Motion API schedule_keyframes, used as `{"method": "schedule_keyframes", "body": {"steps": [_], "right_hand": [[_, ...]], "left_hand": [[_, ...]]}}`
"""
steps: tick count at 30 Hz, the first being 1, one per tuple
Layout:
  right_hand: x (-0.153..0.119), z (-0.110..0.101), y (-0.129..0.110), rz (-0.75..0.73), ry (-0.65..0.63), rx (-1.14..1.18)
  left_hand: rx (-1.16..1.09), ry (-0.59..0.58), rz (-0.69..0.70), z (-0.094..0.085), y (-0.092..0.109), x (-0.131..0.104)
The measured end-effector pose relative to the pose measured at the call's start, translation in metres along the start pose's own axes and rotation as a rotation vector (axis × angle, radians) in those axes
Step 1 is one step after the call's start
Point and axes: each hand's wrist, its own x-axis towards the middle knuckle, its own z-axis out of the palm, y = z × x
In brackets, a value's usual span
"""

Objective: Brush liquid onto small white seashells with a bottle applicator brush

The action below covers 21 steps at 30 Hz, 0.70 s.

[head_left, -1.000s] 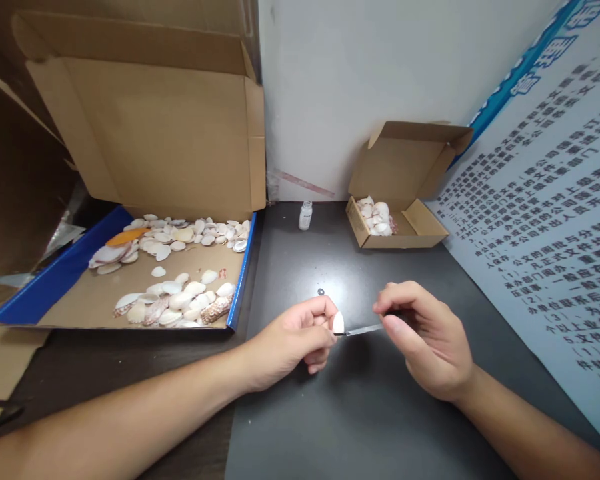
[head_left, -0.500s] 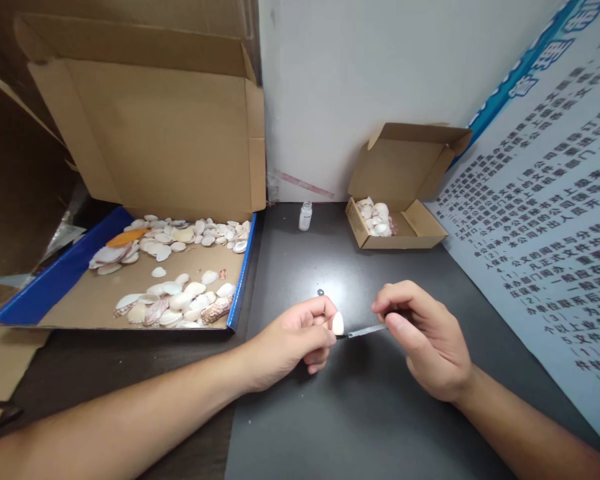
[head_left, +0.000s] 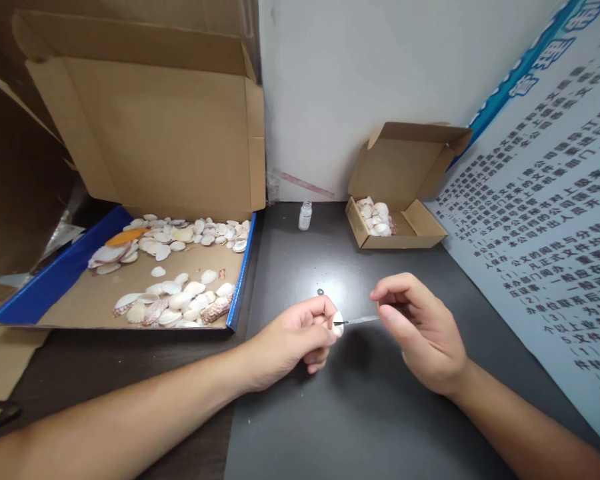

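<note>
My left hand [head_left: 305, 333] pinches a small white seashell [head_left: 338, 326] between thumb and fingers, above the dark table mat. My right hand [head_left: 423, 333] is closed on a thin, pale brush-like stick [head_left: 363, 320] with a narrow dark tip. That tip lies across the face of the shell. The stick's other end disappears behind my right thumb and fingers. Beyond my left hand, a small dark ring-shaped piece [head_left: 321, 292] lies on the mat.
A blue-edged cardboard box [head_left: 80, 303] with piles of shells [head_left: 180, 301] stands open on the left. A small glass bottle [head_left: 305, 217] stands near the wall. Right of it sits a small open carton [head_left: 420, 233] holding shells. A printed sheet [head_left: 540, 200] covers the right side.
My right hand has moved slightly up and left, bringing the stick's dark tip from the shell's lower edge onto its face. My left hand stays in place with the shell.
</note>
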Motion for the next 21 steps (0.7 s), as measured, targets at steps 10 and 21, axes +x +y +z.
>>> {"method": "schedule_keyframes", "body": {"steps": [10,21], "right_hand": [[-0.0026,-0.0004,0.0016,-0.016,0.015,0.055],[-0.0009,0.0014,-0.0001,-0.018,0.068,-0.031]], "left_hand": [[0.003,0.007,-0.010,-0.0007,-0.0004,-0.0001],[-0.027,0.031,-0.045,0.0002,0.0053,-0.0014]]}}
